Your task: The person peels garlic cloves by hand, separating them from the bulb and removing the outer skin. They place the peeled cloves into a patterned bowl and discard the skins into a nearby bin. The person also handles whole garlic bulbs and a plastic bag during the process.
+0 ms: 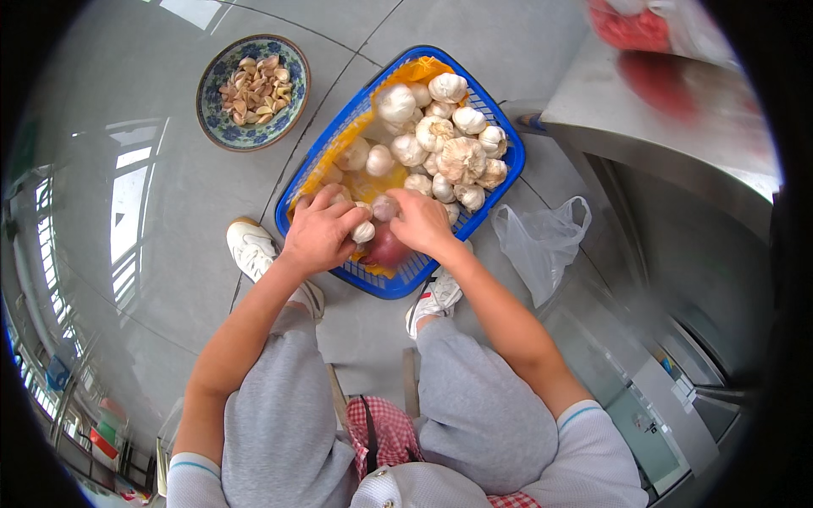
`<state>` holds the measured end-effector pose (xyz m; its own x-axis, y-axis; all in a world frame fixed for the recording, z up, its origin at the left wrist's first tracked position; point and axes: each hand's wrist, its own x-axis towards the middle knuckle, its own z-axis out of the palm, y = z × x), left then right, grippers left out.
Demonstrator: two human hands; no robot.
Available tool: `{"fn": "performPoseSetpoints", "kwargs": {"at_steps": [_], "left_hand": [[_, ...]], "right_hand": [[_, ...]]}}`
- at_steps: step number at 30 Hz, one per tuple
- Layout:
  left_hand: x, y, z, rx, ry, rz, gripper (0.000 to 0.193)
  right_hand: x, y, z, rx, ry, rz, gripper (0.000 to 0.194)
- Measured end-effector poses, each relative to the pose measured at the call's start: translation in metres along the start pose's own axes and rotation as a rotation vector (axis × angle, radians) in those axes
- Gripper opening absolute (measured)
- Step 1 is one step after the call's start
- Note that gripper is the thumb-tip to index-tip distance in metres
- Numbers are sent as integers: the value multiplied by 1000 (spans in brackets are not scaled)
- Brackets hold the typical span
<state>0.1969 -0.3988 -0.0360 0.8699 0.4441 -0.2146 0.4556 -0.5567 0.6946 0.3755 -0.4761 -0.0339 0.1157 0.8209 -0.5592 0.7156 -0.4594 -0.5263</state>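
A blue plastic basket (516,152), lined with an orange mesh bag (343,143), stands on the floor before me, heaped with white garlic bulbs (409,149). At its near left side my left hand (321,232) has a small garlic bulb (362,232) between thumb and index finger; its other fingers rest over more garlic. The fingertips of my right hand (424,221) are on a purplish garlic bulb (385,208), close to my left fingers. Under both hands, in the basket's near end, lies a red onion (390,246). My fingers partly hide the garlic beneath them.
A blue-flowered bowl (209,117) of loose garlic cloves (255,92) sits at the far left on the grey tiled floor (171,209). A clear plastic bag (540,244) lies right of the basket. A metal table (591,101) stands at the right. My shoes (251,247) flank the basket's near end.
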Motion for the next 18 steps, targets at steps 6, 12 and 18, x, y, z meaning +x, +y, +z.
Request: {"fn": "performPoseSetpoints", "kwargs": {"at_steps": [6,12,18], "left_hand": [[1,0,1,17,40,13,45],[1,-1,3,21,-32,22,44],[1,-3,3,45,-6,32,41]], "right_hand": [[24,-9,-3,-147,-203,82,44],[-19,-14,-49,-139,407,-33,55],[-5,-16,-86,-409,295,255,67]]}}
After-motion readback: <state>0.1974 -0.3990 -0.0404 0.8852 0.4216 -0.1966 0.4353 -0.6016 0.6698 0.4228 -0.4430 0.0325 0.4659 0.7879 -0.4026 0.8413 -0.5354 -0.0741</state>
